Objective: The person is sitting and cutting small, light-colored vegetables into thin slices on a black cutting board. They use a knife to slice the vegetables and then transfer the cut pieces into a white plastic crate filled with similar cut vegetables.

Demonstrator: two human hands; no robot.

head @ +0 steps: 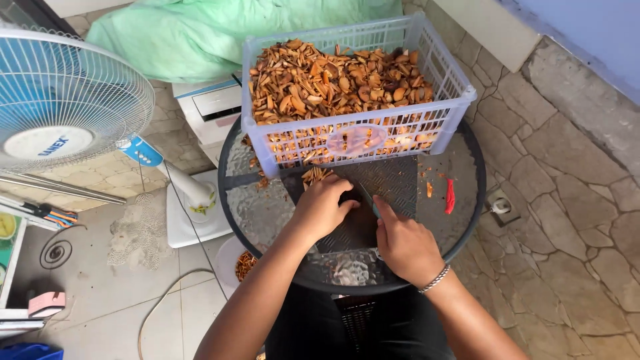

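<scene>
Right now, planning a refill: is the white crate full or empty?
Full: the white crate is heaped nearly to its rim with brown cut pieces.

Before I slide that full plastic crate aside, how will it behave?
The crate, heaped with dried orange-brown pieces, looks fairly light yet bulky. Its thin lattice walls may flex. It overhangs the round glass table, so pushing could tip it.

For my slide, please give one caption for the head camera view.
Two hands, left and right, cut with a knife on a dark board before a crate of orange-brown pieces.
</scene>
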